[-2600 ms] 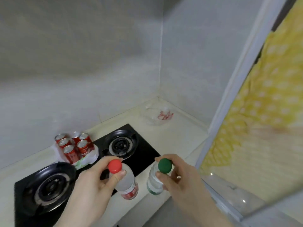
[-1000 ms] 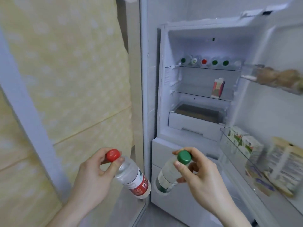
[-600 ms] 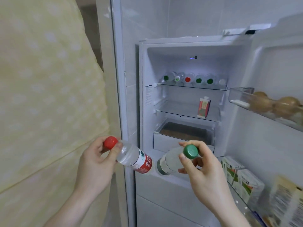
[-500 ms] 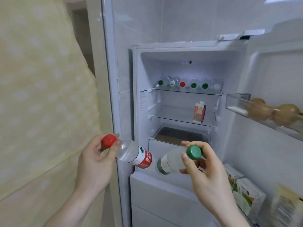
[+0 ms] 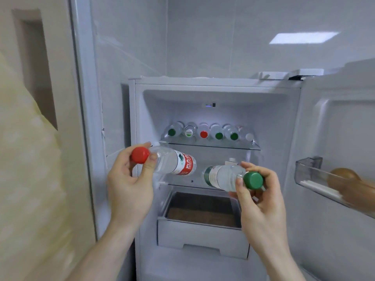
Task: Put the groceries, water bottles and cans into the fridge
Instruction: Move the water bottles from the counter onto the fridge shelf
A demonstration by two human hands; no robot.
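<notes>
My left hand (image 5: pixel 129 185) grips a red-capped water bottle (image 5: pixel 174 162) by its neck, held sideways with its base pointing into the open fridge (image 5: pixel 215 86). My right hand (image 5: pixel 261 201) grips a green-capped water bottle (image 5: pixel 221 176) the same way, base toward the middle shelf. Both bottles hover in front of the fridge opening, just below the top glass shelf (image 5: pixel 209 146). On that shelf several bottles (image 5: pixel 204 132) lie in a row, caps facing me.
A drawer (image 5: pixel 200 234) sits under the middle shelf, below my hands. The fridge door (image 5: pixel 341 122) stands open on the right, and its clear bin (image 5: pixel 316 179) holds brown round items. A small carton is mostly hidden behind the green-capped bottle. A yellow curtain hangs at left.
I turned from the stove counter to the open fridge with both bottles. Over the last second both hands rose and moved forward, bringing the bottles up to the shelves.
</notes>
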